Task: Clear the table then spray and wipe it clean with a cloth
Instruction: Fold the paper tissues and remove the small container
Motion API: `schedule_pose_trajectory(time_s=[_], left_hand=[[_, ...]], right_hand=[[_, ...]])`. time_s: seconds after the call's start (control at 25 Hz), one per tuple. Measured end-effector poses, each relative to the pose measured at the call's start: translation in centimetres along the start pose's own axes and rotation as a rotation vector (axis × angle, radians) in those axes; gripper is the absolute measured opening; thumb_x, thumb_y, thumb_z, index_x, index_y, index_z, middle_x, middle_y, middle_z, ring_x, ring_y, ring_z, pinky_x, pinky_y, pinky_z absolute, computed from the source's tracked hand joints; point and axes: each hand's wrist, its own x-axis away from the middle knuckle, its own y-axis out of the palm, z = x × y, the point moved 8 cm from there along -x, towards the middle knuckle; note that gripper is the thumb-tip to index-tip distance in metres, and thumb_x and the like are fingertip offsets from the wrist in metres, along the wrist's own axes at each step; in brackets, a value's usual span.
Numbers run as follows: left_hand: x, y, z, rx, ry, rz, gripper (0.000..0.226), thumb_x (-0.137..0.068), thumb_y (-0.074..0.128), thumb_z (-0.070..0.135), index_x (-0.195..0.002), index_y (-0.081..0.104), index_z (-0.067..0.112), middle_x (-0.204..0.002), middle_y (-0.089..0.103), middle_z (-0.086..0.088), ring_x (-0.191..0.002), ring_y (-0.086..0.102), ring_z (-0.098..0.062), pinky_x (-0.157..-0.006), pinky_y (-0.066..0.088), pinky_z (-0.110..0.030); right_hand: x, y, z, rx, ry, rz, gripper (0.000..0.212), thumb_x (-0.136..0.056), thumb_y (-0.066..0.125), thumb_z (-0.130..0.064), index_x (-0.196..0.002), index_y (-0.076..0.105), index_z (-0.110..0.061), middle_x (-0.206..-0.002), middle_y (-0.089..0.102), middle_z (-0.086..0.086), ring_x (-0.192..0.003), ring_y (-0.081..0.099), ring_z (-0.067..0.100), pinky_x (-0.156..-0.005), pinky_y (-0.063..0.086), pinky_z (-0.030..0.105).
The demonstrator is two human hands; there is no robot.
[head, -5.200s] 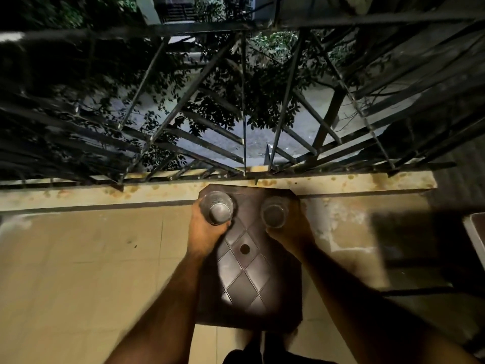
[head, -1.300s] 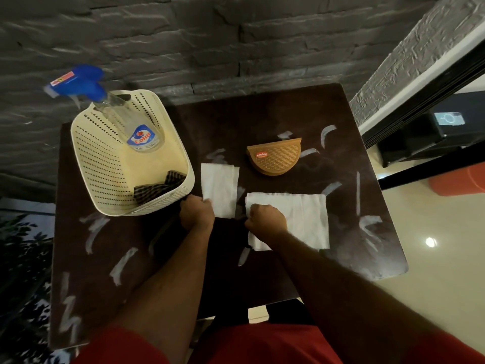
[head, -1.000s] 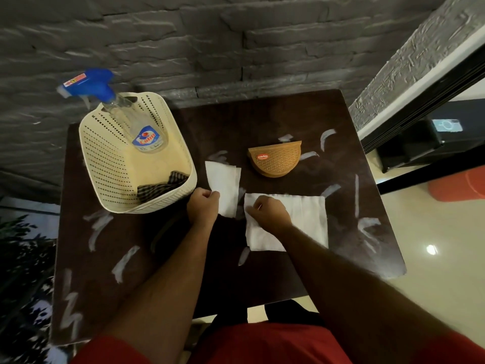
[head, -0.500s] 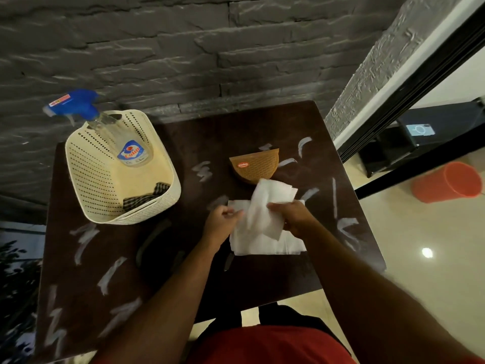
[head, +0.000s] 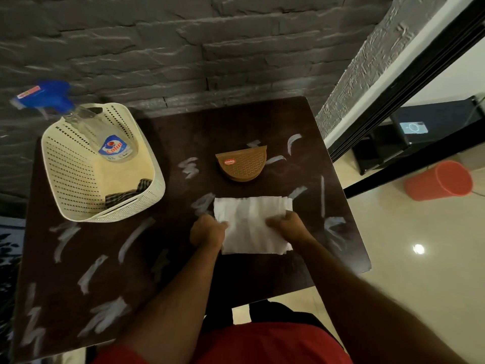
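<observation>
While both hands curl onto the white napkins (head: 252,227) near the middle of the dark table (head: 328,261), the left hand (head: 207,232) pinches their left edge and the right hand (head: 287,225) grips their right side. Just beyond lies a brown napkin holder (head: 242,166). At far left, a cream basket (head: 73,164) holds a blue-topped spray bottle (head: 105,137) and a checked cloth (head: 128,193). White smears streak the table.

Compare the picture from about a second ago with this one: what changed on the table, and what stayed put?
The small napkin left its own spot and now lies on the large one as a single stack of napkins, gripped by the left hand and right hand. The basket, spray bottle and brown holder stayed put.
</observation>
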Motion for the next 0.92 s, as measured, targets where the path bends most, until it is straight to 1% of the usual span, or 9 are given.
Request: schedule_pose_trajectory(time_s=[0.08, 0.16, 0.24, 0.36, 0.52, 0.68, 0.8, 0.88, 0.92], left_hand=[[0.0, 0.2, 0.0, -0.014, 0.002, -0.010, 0.042, -0.082, 0.070, 0.047, -0.109, 0.065, 0.015, -0.109, 0.066, -0.007, -0.100, 0.062, -0.026, -0.065, 0.041, -0.033], [-0.2, 0.4, 0.1, -0.051, 0.026, -0.011, 0.038, -0.084, 0.067, 0.046, -0.107, 0.066, 0.015, -0.109, 0.066, -0.008, -0.100, 0.062, -0.027, -0.066, 0.040, -0.033], [-0.3, 0.4, 0.2, -0.096, 0.060, 0.001, 0.036, -0.087, 0.063, 0.045, -0.108, 0.066, 0.015, -0.112, 0.065, -0.009, -0.103, 0.060, -0.029, -0.068, 0.040, -0.032], [-0.6, 0.5, 0.1, -0.094, 0.088, 0.023, 0.035, -0.088, 0.060, 0.044, -0.105, 0.066, 0.014, -0.112, 0.064, -0.010, -0.103, 0.059, -0.031, -0.070, 0.040, -0.032], [-0.8, 0.7, -0.2, -0.038, 0.107, 0.022, 0.029, -0.087, 0.061, 0.042, -0.091, 0.066, 0.014, -0.099, 0.066, -0.009, -0.092, 0.060, -0.030, -0.067, 0.040, -0.031], [-0.6, 0.7, -0.1, 0.008, 0.080, 0.026, 0.025, -0.085, 0.062, 0.040, -0.088, 0.066, 0.015, -0.093, 0.066, -0.008, -0.086, 0.061, -0.028, -0.066, 0.042, -0.031], [-0.3, 0.9, 0.2, 0.083, 0.075, -0.003, 0.019, -0.084, 0.063, 0.034, -0.081, 0.062, 0.015, -0.090, 0.067, -0.009, -0.079, 0.059, -0.025, -0.063, 0.041, -0.030], [-0.1, 1.0, 0.3, 0.156, 0.075, -0.018, 0.019, -0.084, 0.065, 0.032, -0.091, 0.064, 0.014, -0.098, 0.067, -0.007, -0.086, 0.060, -0.026, -0.068, 0.042, -0.031], [0.0, 0.9, 0.3, 0.196, 0.069, -0.019, 0.024, -0.083, 0.067, 0.031, -0.100, 0.065, 0.014, -0.103, 0.066, -0.007, -0.092, 0.060, -0.026, -0.071, 0.042, -0.031]], right_hand=[[-0.5, 0.3, -0.2, 0.032, 0.005, -0.028, 0.016, -0.088, 0.070, -0.014, -0.102, 0.065, -0.010, -0.107, 0.070, 0.011, -0.086, 0.067, 0.016, -0.071, 0.053, 0.027], [-1.5, -0.8, 0.2, 0.193, 0.020, 0.045, 0.021, -0.086, 0.072, -0.017, -0.102, 0.062, -0.007, -0.104, 0.066, 0.008, -0.088, 0.062, 0.018, -0.072, 0.051, 0.029], [-2.4, -1.8, 0.9, 0.301, 0.056, 0.094, 0.033, -0.083, 0.076, -0.019, -0.109, 0.064, -0.002, -0.108, 0.064, 0.009, -0.090, 0.060, 0.019, -0.065, 0.049, 0.027], [-2.9, -2.3, 1.4, 0.330, 0.082, 0.090, 0.032, -0.082, 0.077, -0.019, -0.108, 0.065, -0.004, -0.105, 0.064, 0.008, -0.081, 0.060, 0.016, -0.058, 0.048, 0.026], [-2.8, -3.3, 2.1, 0.244, 0.072, 0.165, 0.033, -0.083, 0.076, -0.018, -0.110, 0.066, -0.004, -0.108, 0.067, 0.010, -0.089, 0.063, 0.021, -0.076, 0.057, 0.036], [-2.9, -3.8, 2.6, 0.206, 0.085, 0.173, 0.036, -0.083, 0.076, -0.018, -0.116, 0.066, -0.006, -0.112, 0.069, 0.011, -0.100, 0.067, 0.027, -0.089, 0.058, 0.046], [-2.8, -4.1, 2.5, 0.227, 0.074, 0.183, 0.036, -0.084, 0.076, -0.022, -0.115, 0.067, -0.007, -0.113, 0.070, 0.011, -0.100, 0.067, 0.026, -0.089, 0.058, 0.046], [-2.6, -4.0, 2.2, 0.299, 0.064, 0.185, 0.041, -0.082, 0.077, -0.033, -0.112, 0.067, -0.008, -0.109, 0.070, 0.008, -0.095, 0.067, 0.023, -0.083, 0.059, 0.042], [-2.2, -4.2, 1.8, 0.404, 0.051, 0.207, 0.045, -0.081, 0.076, -0.040, -0.111, 0.064, -0.009, -0.106, 0.069, 0.005, -0.092, 0.066, 0.022, -0.077, 0.058, 0.039]])
